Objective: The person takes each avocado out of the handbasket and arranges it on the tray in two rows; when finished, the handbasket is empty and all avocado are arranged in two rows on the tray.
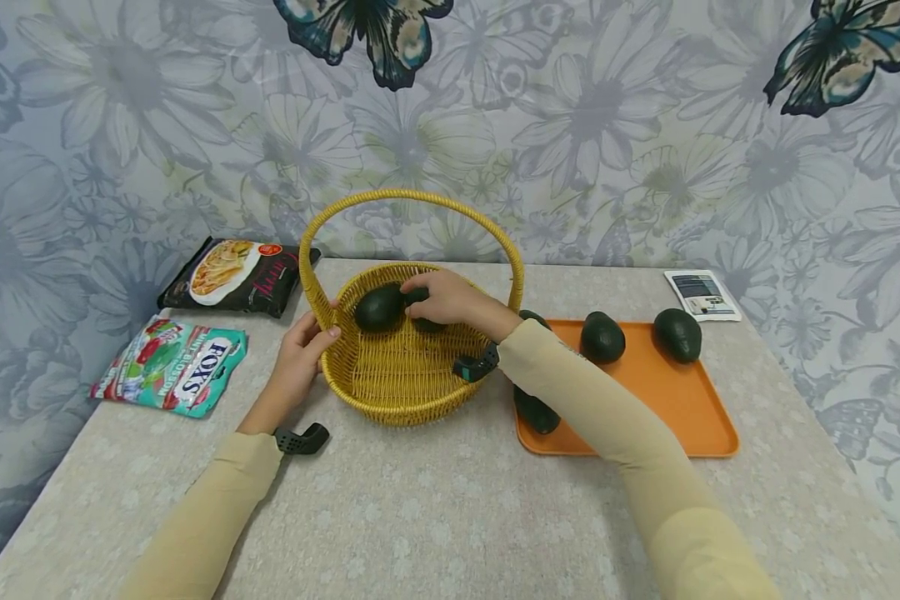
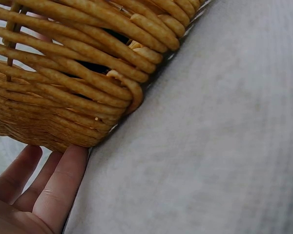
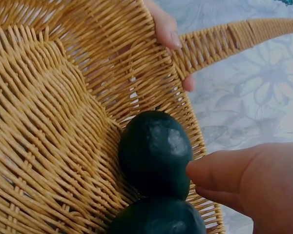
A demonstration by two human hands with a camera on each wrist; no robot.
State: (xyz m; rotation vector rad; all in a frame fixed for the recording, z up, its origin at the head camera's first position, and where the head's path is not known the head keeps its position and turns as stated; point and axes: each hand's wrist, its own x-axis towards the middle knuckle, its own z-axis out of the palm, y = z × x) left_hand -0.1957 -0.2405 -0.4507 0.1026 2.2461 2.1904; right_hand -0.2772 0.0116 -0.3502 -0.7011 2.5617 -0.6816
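Observation:
A yellow wicker basket [image 1: 401,375] with a tall arched handle stands on the table. My left hand [image 1: 297,357] holds its left rim by the handle's foot, thumb over the rim; in the left wrist view the fingers [image 2: 63,187] rest against the woven outside. Two dark green avocados lie inside, against the far side: a left avocado [image 1: 379,308] and a right avocado [image 1: 429,326], partly hidden beneath my right hand [image 1: 457,298]. In the right wrist view, nearly straight fingers [image 3: 217,170] reach over the rim and touch the left avocado's side.
Right of the basket, an orange tray [image 1: 660,400] carries several avocados, one an avocado [image 1: 602,337] near its back edge. A white packet [image 1: 702,295] lies behind it. Left are a black noodle packet [image 1: 232,277] and a teal Fox's candy bag [image 1: 172,365]. A patterned wall [image 1: 607,183] stands behind.

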